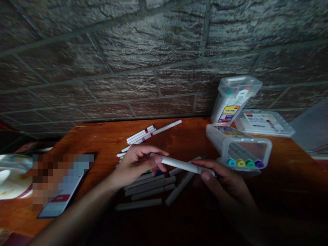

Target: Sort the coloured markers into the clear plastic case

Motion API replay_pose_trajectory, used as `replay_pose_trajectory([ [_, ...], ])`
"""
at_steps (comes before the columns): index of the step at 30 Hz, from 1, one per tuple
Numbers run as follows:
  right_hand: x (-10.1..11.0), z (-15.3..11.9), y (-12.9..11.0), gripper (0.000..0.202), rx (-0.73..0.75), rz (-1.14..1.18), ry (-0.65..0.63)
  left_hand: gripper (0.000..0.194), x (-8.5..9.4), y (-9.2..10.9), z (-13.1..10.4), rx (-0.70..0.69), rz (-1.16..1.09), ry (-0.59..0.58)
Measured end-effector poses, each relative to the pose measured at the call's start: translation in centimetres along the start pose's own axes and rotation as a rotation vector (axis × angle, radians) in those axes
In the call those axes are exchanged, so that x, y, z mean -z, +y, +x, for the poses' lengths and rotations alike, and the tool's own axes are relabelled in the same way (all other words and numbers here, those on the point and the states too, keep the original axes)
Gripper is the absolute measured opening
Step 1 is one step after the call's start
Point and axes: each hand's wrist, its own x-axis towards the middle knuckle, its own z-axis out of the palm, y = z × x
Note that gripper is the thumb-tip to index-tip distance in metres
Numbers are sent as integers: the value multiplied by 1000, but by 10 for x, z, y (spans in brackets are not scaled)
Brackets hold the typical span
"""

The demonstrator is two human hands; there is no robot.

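Marker, pinched by left and right hands, slants down rightward, seemingly capped right.

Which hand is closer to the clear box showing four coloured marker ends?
The right. The right hand, on one end of the white marker, is in front of the clear box and slightly left; the left hand, at the marker's other end, is farther left.

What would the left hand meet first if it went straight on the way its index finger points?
Most likely the right hand, whose fingers grip the other end of the white marker that the left hand holds. One view leaves depth unclear, so the left hand might pass just beyond those fingers.
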Motion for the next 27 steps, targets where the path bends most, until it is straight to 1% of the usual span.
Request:
replay_pose_trajectory([
  [5,1,2,8,21,93,-80,-21,15,-2,1,-1,-2,71,-19],
  [9,2,4,8,12,155,-161,-10,14,-2,-2,-2,-25,108,-30],
  [16,1,5,5,9,179,-183,-16,12,-5,-3,-2,-56,213,8],
  [19,1,5,6,11,155,-186,-21,12,-4,-4,-3,-58,258,15],
  [27,3,3,3,22,63,-203,-53,16,-2,-4,-4,-30,290,-11],
])
